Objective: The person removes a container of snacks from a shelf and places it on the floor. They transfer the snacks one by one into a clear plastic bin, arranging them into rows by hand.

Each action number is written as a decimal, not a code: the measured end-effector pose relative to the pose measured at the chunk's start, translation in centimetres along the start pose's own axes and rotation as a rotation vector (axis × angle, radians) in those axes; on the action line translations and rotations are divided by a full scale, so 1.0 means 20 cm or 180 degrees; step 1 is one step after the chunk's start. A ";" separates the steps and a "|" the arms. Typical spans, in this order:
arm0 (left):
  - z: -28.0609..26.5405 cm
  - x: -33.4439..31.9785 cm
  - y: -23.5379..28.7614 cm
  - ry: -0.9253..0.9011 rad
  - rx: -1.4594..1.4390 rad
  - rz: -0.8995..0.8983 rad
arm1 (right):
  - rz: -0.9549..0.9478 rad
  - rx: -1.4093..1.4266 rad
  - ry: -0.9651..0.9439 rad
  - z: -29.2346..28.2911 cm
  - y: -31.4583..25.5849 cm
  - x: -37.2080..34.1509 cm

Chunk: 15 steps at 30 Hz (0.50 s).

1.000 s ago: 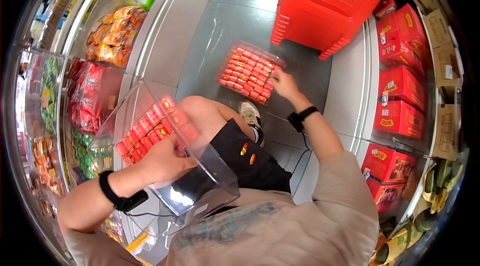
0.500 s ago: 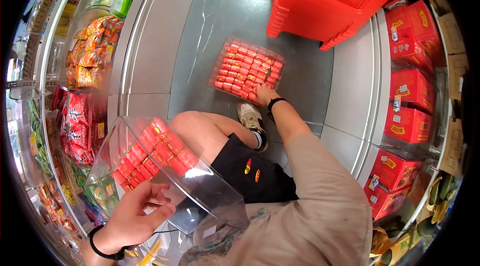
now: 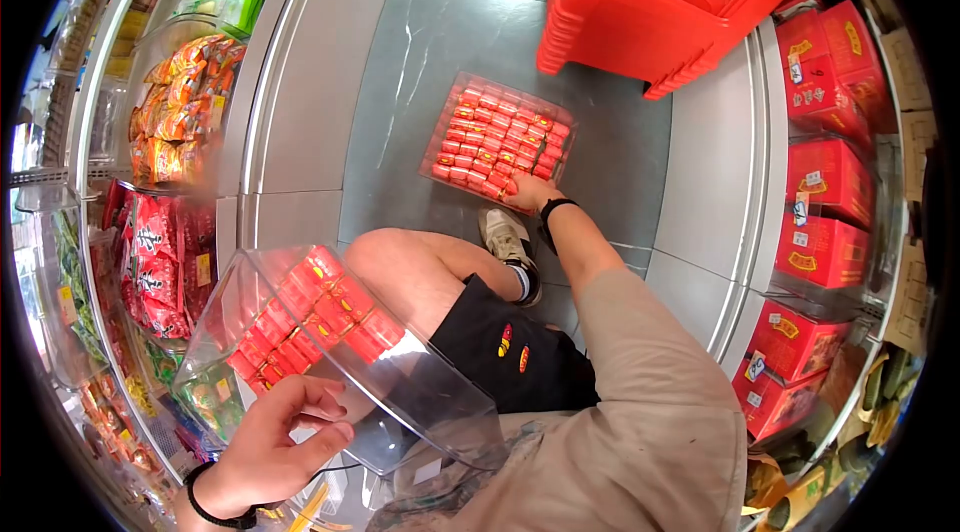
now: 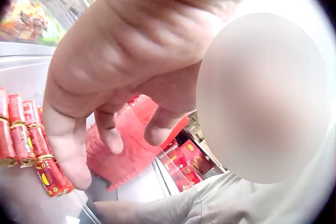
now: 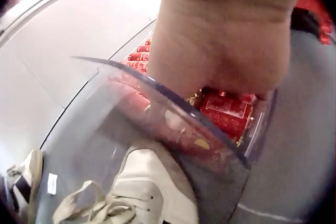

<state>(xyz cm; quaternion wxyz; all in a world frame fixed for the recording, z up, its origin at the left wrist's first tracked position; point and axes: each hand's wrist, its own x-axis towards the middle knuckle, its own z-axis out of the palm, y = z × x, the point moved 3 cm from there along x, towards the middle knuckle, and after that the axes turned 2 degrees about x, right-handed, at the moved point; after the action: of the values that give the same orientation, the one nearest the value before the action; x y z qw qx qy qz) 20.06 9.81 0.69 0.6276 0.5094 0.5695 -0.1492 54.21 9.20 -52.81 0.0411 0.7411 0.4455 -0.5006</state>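
On the floor stands a clear plastic box [image 3: 432, 147] filled with neat rows of red wrapped rolls [image 3: 490, 137]. My right hand [image 3: 532, 192] reaches in at its near corner, fingertips at the rolls; in the right wrist view the hand itself hides its fingers, and I cannot tell whether they grip one. A red roll [image 5: 226, 113] shows just below that hand. Tilted by my lap is a second clear bin [image 3: 430, 407], with stacked red rolls [image 3: 320, 307] at its far end. My left hand [image 3: 275, 442] hovers over this bin, fingers loosely bent, holding nothing.
Red stacked plastic stools [image 3: 680, 12] stand beyond the floor box. Shelves of bagged snacks [image 3: 180, 112] line the left side, and red gift boxes [image 3: 825, 217] the right. My shoe [image 3: 507, 237] is close to the floor box's near side.
My left hand has come away from the rolls in the lap bin, back toward me. My right hand has moved from the floor box's right side to its near corner.
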 end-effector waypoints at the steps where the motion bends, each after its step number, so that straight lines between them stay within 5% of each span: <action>1: 0.00 0.00 0.00 -0.0001 0.0005 0.0005 | 0.0000 -0.0056 -0.0031 0.00 0.00 0.00; 15: 0.00 0.00 0.01 0.0023 -0.0119 -0.0029 | -0.0312 0.0330 -0.0491 -0.06 -0.02 -0.05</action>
<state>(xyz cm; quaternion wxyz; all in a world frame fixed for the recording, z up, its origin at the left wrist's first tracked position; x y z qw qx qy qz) 20.17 9.94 0.81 0.6343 0.4955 0.5767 -0.1396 54.66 9.55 -51.29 0.0123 0.6788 0.4503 -0.5799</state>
